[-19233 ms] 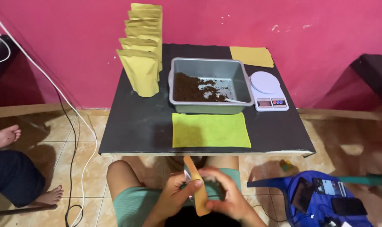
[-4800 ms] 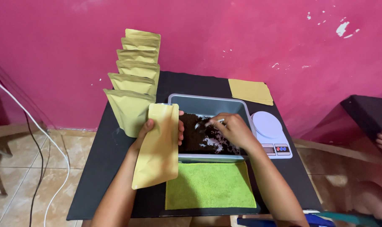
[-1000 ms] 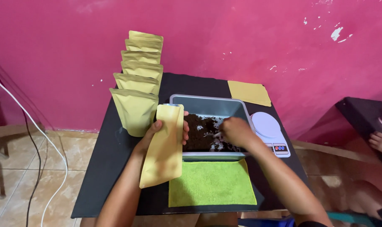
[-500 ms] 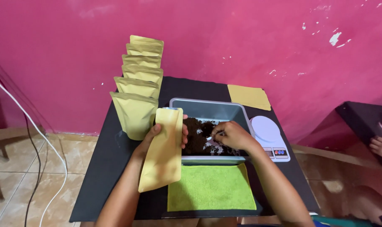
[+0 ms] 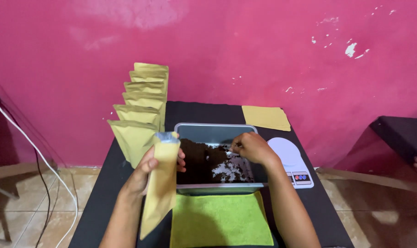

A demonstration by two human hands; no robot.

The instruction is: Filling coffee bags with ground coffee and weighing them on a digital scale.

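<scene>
The left hand [image 5: 146, 167] has its grip closed around the upper part of a tan stand-up pouch [image 5: 159, 183], thumb on the near face and fingers wrapped behind, holding it upright with its open mouth at the top, just beside the left wall of a grey metal tray [image 5: 217, 129]. The pouch hangs over the front left part of the black surface [image 5: 103, 202], its lower end near the edge of a green cloth [image 5: 220, 220] that lies flat in front of the tray. The right hand [image 5: 252, 148] is over the tray, fingers pinched shut on a small pale utensil [image 5: 229, 146], too small to name, above the dark loose grounds [image 5: 204, 160] that cover much of the tray's floor. A row of matching pouches [image 5: 142, 101] stands upright along the left side of the surface. A white kitchen scale [image 5: 291, 158] sits just right of the tray, and a flat tan stack [image 5: 265, 118] lies at the back near the pink wall [image 5: 217, 46].
</scene>
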